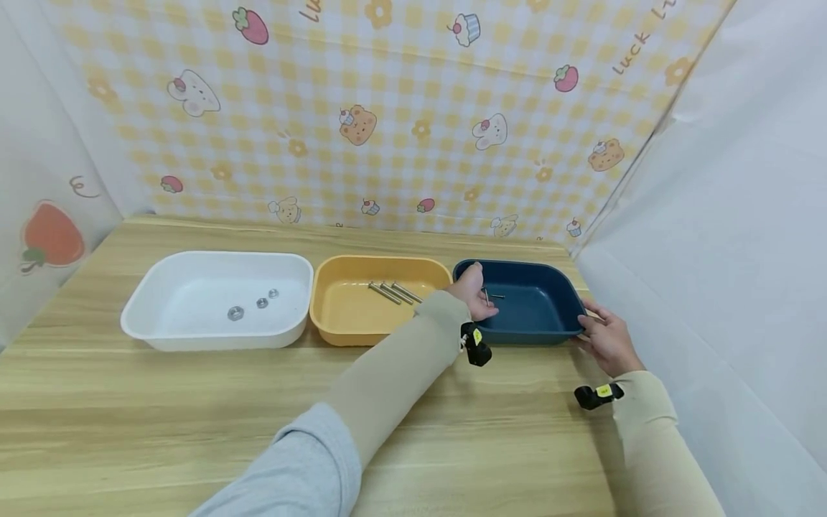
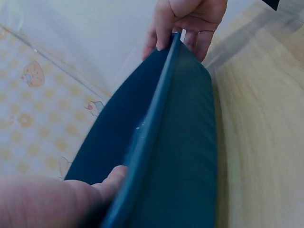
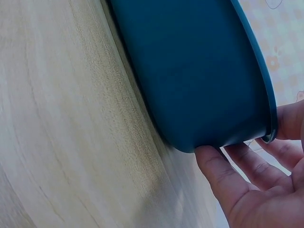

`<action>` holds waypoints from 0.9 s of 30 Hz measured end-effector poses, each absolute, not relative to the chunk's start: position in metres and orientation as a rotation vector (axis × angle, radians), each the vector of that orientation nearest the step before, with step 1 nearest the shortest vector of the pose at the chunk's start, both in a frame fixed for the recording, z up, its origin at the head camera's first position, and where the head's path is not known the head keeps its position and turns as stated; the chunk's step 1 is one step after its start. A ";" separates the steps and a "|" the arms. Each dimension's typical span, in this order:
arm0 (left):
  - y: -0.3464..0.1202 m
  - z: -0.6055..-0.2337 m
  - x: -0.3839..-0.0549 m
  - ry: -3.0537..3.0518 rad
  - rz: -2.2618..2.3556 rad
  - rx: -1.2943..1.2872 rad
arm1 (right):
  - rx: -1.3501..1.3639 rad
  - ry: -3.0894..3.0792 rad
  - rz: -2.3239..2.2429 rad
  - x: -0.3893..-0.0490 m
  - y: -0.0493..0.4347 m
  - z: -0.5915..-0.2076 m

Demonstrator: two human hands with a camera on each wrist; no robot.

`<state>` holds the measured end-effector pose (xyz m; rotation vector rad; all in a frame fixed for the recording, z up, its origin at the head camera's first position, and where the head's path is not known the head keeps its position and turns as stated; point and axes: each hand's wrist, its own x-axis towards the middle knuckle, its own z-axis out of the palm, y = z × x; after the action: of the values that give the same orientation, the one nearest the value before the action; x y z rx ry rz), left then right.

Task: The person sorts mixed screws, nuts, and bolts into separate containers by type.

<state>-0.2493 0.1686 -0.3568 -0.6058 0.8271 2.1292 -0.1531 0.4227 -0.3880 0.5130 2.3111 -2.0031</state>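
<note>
At the left end of the dark blue tray [image 1: 526, 336], my left hand [image 1: 477, 293] reaches over the rim, with fingers inside. A small screw [image 1: 487, 296] appears right at those fingers; I cannot tell whether they hold it. Another small screw [image 1: 497, 296] lies on the tray floor just to the right. In the left wrist view, part of the left hand [image 2: 111, 183] shows behind the near rim, the other fingers hidden. My right hand [image 1: 607, 336] grips the tray's right end; in the right wrist view its fingers [image 3: 223, 173] press the outer wall below the rim.
A yellow tray [image 1: 336, 332] with several long bolts [image 1: 385, 293] stands left of the blue one, partly behind my left forearm. Farther left, a white tray [image 1: 213, 341] holds three nuts [image 1: 235, 313]. All stand on a wooden table [image 1: 194, 416], with a white wall [image 1: 730, 287] close on the right.
</note>
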 end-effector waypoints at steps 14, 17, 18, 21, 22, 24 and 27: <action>0.161 -0.359 -0.257 0.885 2.120 -0.539 | 0.498 2.332 -1.964 -0.167 0.416 -0.388; 0.152 -0.351 -0.255 0.978 2.077 -0.411 | 0.507 2.344 -1.963 -0.169 0.416 -0.388; 0.147 -0.348 -0.254 1.037 2.053 -0.350 | 0.509 2.358 -1.954 -0.170 0.416 -0.388; 0.130 -0.336 -0.250 1.249 1.933 -0.114 | 0.529 2.437 -1.904 -0.168 0.419 -0.384; 0.123 -0.332 -0.248 1.332 1.885 -0.029 | 0.538 2.482 -1.862 -0.167 0.420 -0.381; 0.106 -0.326 -0.243 1.506 1.791 0.155 | 0.579 2.598 -1.767 -0.164 0.422 -0.376; 0.075 -0.318 -0.233 1.772 1.690 0.390 | 0.700 2.810 -1.609 -0.160 0.423 -0.364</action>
<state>-0.2330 0.0749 -0.3182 0.3903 1.7723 1.6903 -0.1604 0.4225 -0.3636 0.7001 2.8100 -1.6087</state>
